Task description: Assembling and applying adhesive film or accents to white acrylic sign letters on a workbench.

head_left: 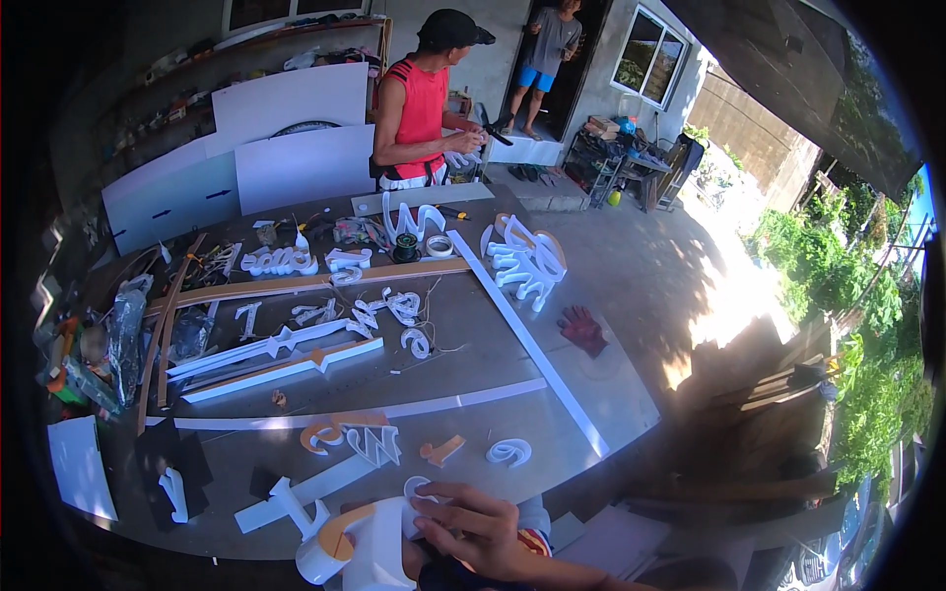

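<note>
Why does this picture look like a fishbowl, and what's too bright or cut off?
Head view: the wide fisheye lens leaves a dark, rounded rim; head view: sunshine washes out part of the grey concrete ground on the right; head view: the flat grey tabletop lies mostly in shade; head view: the chunky white-and-tan letter shape runs off the lower edge.

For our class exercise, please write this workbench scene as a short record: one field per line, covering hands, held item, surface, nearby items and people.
Right hand: right hand, fingers on the held item
Left hand: cannot be made out
Held item: white-and-tan shaped piece, above the near table edge
Surface: large grey table
Nearest item: white curled piece, lying flat
Right side: red glove, beyond a long white strip
People: person in red top across the table; person in grey shirt at the doorway
</note>
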The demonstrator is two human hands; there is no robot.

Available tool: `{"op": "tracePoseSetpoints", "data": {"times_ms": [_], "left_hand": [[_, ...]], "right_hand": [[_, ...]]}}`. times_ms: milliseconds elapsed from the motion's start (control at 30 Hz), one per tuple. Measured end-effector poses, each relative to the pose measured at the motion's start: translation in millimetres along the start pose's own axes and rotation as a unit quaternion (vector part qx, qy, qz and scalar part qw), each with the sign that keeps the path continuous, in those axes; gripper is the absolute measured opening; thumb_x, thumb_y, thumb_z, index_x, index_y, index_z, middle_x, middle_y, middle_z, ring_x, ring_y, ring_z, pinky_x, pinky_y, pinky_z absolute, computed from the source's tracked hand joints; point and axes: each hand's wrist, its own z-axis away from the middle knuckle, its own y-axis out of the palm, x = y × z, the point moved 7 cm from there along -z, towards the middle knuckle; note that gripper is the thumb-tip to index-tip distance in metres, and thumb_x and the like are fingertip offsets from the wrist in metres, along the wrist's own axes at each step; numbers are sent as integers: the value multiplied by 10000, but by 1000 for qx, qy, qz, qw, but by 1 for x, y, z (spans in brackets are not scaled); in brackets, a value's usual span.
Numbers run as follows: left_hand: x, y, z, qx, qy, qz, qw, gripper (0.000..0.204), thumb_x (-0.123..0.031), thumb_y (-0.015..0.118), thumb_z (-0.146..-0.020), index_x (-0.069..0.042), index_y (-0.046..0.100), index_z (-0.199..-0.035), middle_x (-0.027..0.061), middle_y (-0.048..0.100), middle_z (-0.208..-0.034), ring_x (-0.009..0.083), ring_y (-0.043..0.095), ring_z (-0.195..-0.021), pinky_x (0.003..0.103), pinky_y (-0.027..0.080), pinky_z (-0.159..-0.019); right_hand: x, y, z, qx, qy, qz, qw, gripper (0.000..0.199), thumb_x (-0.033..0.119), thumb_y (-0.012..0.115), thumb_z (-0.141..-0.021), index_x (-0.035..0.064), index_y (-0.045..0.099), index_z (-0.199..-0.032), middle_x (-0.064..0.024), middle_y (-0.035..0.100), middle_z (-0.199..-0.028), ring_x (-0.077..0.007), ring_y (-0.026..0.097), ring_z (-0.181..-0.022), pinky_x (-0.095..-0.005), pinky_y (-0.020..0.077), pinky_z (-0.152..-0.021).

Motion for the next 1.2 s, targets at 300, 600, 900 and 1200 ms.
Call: {"op": "tracePoseSetpoints", "data": {"times_ms": [300,600,900,1200], "left_hand": [[-13,35,-11,-6,9,48,999,624,-180,567,-866,-89,163,-1333,206,514,-979,261,594,-760,325,519,-641],[-16,71,-21,-9,17,97,995,626,-175,571,-863,-98,163,-1333,202,515,-966,255,591,-749,320,515,-632],[-18,99,-29,-9,21,145,989,629,-170,575,-860,-107,163,-1332,199,517,-952,249,588,-738,315,511,-622],[-19,122,-37,-15,26,192,981,633,-165,579,-857,-116,163,-1331,195,518,-938,243,585,-727,311,508,-613]], "right_hand": [[-18,9,6,-15,148,-157,976,203,15,678,-797,-5,702,-997,-101,643,-1041,-129,620,-796,-228,469,-646],[-30,19,14,-57,170,-259,949,190,-46,641,-810,-38,693,-993,-98,631,-1063,-109,591,-809,-210,442,-619],[-41,32,20,-85,243,-424,868,182,-66,595,-832,-49,685,-990,-133,598,-1089,-106,584,-772,-200,463,-581],[-42,29,14,-43,287,-351,890,167,-16,605,-841,-33,674,-992,-99,578,-1094,-82,556,-708,-192,434,-578]]}}
